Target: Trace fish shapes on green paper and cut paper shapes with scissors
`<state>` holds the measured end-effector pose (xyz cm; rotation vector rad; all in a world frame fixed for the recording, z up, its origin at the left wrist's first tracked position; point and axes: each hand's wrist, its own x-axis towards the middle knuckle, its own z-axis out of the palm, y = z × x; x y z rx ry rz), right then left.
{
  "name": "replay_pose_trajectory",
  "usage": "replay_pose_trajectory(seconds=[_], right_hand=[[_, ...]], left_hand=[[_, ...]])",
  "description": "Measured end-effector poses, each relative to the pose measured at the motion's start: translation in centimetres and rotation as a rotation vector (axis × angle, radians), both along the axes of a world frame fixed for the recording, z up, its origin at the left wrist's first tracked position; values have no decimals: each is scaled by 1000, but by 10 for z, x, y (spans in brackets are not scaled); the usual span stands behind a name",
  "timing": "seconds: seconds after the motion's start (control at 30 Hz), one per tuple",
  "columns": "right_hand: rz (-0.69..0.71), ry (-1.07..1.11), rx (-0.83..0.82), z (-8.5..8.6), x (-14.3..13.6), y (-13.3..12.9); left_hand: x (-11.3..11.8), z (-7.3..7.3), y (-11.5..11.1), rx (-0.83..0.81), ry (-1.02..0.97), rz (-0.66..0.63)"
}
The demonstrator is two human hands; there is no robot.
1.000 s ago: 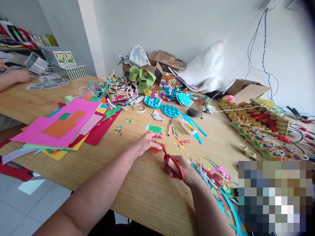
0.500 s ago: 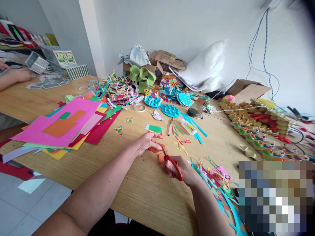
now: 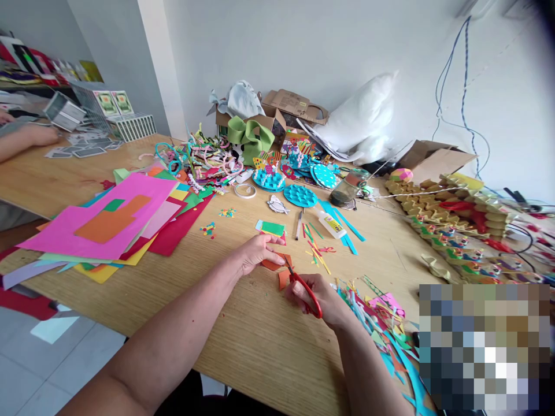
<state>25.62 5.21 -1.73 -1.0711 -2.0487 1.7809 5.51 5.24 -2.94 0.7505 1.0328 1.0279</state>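
My left hand (image 3: pixel 260 254) holds an orange paper piece (image 3: pixel 274 264) between its fingers, just above the table. Red-handled scissors (image 3: pixel 311 296) are gripped in my right hand (image 3: pixel 310 290), their blades pointing at the orange paper's right side. A smaller orange piece (image 3: pixel 283 279) lies beside the scissors, below the held paper. Behind my left fingers sits a small stack of green, pink and light blue paper (image 3: pixel 272 227). A black-and-white pen (image 3: pixel 299 224), thin colored strips (image 3: pixel 318 251) and a white glue bottle (image 3: pixel 332 224) lie beyond the scissors.
Colored sheets (image 3: pixel 52 237) cover the table's left side. Blue round pieces (image 3: pixel 300 195), a clear jar (image 3: pixel 344 193) and tangled craft strings (image 3: pixel 208 156) stand at the back. Egg trays (image 3: pixel 442 231) are at right, paper scraps (image 3: pixel 377 312) nearer. Another person's hand (image 3: pixel 41 135) rests far left.
The scissors blades have shifted slightly at the edge of the orange paper. Both my hands stay in nearly the same place, and the view has moved very little.
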Motion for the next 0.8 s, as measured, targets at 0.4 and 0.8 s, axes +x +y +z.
replay_pose_trajectory(seconds=[0.4, 0.8], right_hand=[[-25, -6, 9, 6, -2, -1], [-25, 82, -45, 1, -1, 0]], left_hand=[[0, 1, 0, 2, 5, 24], [2, 2, -2, 37, 24, 16]])
